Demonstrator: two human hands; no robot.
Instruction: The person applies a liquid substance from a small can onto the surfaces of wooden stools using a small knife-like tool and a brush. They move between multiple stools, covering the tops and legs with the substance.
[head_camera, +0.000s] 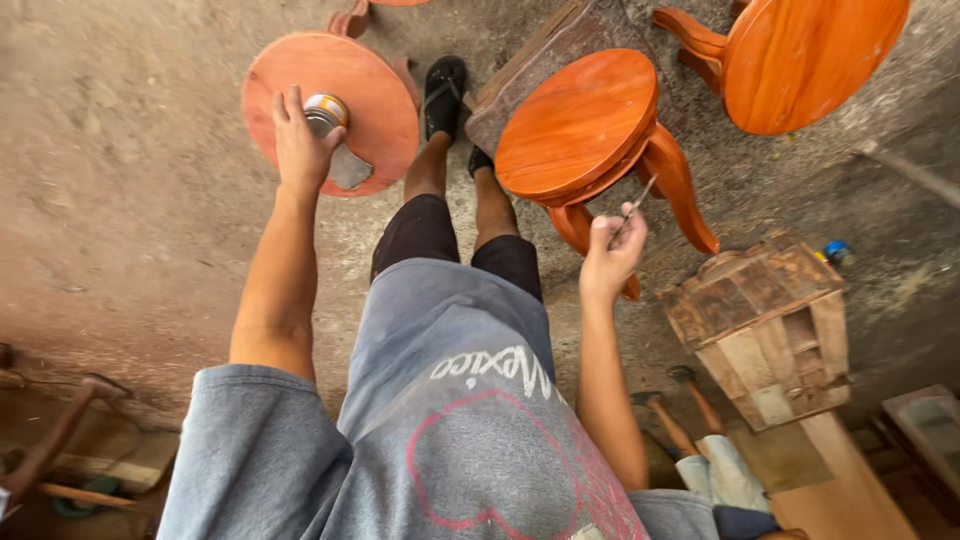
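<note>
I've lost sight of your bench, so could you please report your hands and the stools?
Left hand on metal can atop pale stool. Right hand holds thin brush beside glossy stool. Nothing between.

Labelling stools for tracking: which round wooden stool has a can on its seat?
The paler, matte orange round wooden stool at upper left: the metal can under the left hand stands on it. The two glossier orange stools have bare seats.

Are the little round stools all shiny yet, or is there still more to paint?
Two stools look glossy already: the middle stool and the far stool. Right now the left hand grips a small tin on the duller stool, and the right hand holds a thin brush. That duller stool seems left to coat.
</note>
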